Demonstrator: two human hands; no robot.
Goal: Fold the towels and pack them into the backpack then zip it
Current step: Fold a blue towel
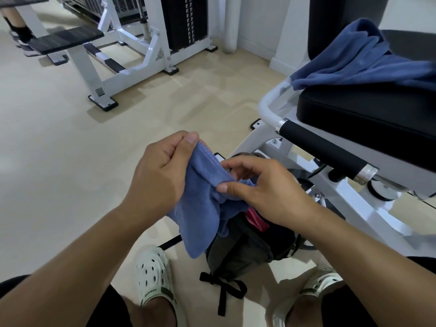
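Beige floor [59, 142], white gym machines [132, 43]

Forearms bare, no sleeves visible. Black shorts [113, 310] at lower frame. White perforated foam clogs [153, 277] with dark green strap lettering.

Gym: weight machine [184, 22], padded bench [368, 114].

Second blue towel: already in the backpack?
No. The second blue towel lies crumpled on the black bench seat, apart from the backpack on the floor.
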